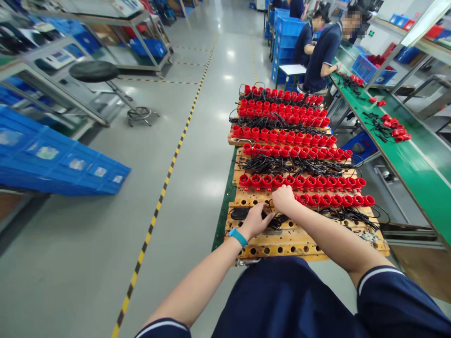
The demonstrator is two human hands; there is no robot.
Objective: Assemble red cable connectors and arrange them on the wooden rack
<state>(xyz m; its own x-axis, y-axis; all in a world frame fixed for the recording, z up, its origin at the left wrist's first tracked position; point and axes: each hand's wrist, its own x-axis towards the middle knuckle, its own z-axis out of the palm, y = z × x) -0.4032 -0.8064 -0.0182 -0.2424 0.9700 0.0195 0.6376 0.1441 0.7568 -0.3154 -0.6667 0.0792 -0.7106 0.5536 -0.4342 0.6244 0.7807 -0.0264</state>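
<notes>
- Green bench top point(224, 206) shows along its left edge; the nearest wooden board point(282, 237) lies at the bench's near edge; looks stiff and fairly heavy, so a two-handed lift by its ends would suit.
- Dark flat piece point(239, 214) by the board's left edge; can't tell what it is.
- Left hand point(252, 221) just right of that; thumb and fingertips parted, roughly half open; no firm hold visible on anything.
- Black cable bundle point(277, 221) beside the left thumb, in the board's left half; should handle light, limp, a bit springy, quick to snag on its neighbours; better to take the whole loop than one strand; avoid a hard tug where it joins a cup.
- Right hand point(283, 199) at the board's far edge, left end of the nearest red row; fingers curled in close; contents hidden, so can't tell if it has a cup, a cable or nothing.
- Red cups point(336, 201) run from the right hand along the far edge to the far right corner; look like glossy hard plastic: light, rigid, maybe slippery; grip the outer wall below the rim; avoid poking into the mouth, the insides may be fragile.
- More black cable point(347, 215) in front of those cups; small pale bits point(368, 236), maybe metal, toward the board's near right corner.
</notes>
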